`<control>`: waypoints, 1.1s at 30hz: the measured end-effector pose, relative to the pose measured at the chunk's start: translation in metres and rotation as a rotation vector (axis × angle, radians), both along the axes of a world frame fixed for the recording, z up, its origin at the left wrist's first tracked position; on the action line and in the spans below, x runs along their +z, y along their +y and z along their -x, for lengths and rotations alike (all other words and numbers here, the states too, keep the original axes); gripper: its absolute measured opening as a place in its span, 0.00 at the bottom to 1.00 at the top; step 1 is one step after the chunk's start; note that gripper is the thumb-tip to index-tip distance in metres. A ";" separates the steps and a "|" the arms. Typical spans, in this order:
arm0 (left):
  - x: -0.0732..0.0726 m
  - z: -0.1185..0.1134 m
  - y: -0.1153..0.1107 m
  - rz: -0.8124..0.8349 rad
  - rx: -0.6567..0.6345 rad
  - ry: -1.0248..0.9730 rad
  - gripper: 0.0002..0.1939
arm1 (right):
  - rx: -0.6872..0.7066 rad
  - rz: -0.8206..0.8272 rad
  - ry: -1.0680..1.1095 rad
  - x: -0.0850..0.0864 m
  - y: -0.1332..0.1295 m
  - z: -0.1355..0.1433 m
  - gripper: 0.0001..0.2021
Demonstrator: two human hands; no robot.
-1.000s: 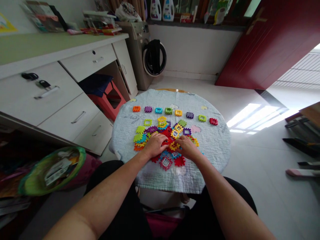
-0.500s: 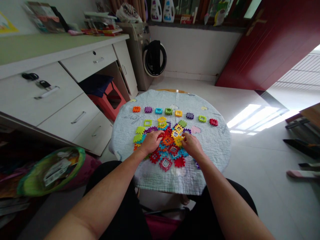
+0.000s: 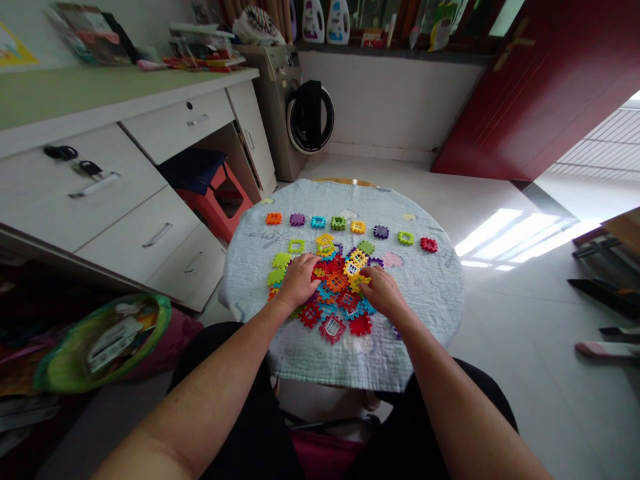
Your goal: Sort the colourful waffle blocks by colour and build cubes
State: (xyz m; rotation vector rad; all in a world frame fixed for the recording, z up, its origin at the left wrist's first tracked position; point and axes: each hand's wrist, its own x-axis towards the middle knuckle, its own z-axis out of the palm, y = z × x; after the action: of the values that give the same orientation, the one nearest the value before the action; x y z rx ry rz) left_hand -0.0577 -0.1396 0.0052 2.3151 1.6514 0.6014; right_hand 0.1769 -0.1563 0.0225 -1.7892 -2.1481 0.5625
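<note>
On the cloth-covered table, a heap of notched plastic building blocks in red, orange, yellow, blue, green and purple lies between my hands. My left hand is over the heap's left side, thumb and fingers apart, with red and yellow pieces showing in the gap. At the right side, my right hand pinches the edge of a yellow block; its fingertips are partly hidden. A pale yellow window block lies just above that one. Red window block sits at the heap's near edge.
Behind the heap runs a row of single blocks, from an orange block to a red block. The round table wears a light blue cloth. A basket stands left, near white drawers; a washing machine is behind.
My left hand has shifted slightly left and its fingers have spread from a pinch on a red piece. My right hand has barely moved at the yellow block.
</note>
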 end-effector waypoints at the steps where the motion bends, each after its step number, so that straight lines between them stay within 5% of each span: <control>1: -0.001 0.000 0.000 0.015 0.001 0.027 0.26 | 0.000 0.005 0.003 0.001 0.000 0.001 0.12; 15: -0.001 -0.002 0.003 0.073 0.028 0.065 0.21 | -0.055 -0.022 0.038 0.010 0.011 -0.020 0.10; 23: 0.004 0.008 0.006 0.031 0.052 -0.101 0.21 | 0.244 0.094 -0.135 0.004 -0.017 0.016 0.06; 33: 0.007 -0.006 -0.006 0.091 -0.179 -0.078 0.25 | 0.241 0.060 -0.318 -0.005 -0.031 0.037 0.10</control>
State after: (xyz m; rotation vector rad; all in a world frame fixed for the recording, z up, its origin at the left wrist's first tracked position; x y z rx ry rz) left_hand -0.0512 -0.1454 0.0120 2.3112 1.3889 0.5577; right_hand 0.1400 -0.1872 0.0170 -1.7616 -2.6113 0.4219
